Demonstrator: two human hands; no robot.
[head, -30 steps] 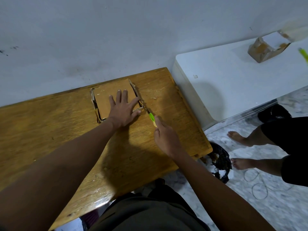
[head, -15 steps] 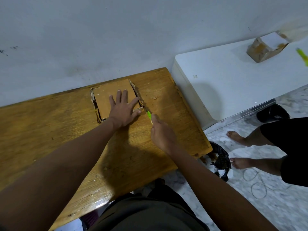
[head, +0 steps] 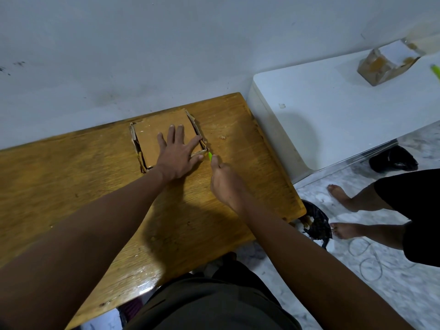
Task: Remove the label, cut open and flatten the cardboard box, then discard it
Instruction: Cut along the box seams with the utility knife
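A small brown cardboard box (head: 152,134) lies low on the wooden table (head: 71,186), near the wall. My left hand (head: 177,154) presses flat on its top with fingers spread. Just right of the box's near right corner, my right hand (head: 225,181) grips a green-handled cutter (head: 210,156). The cutter's tip points at that corner; the blade itself is too small to make out.
A white surface (head: 333,110) adjoins the table on the right, carrying another cardboard box (head: 381,65) and a green object (head: 436,70) at the frame's edge. A black bag of scraps (head: 316,225) sits on the floor below the table corner. Another person's bare feet (head: 342,210) stand nearby, beside a loose wire.
My right hand has slid up and left with the cutter, closing in on the box's near right corner. My left hand stays pressed on the box.
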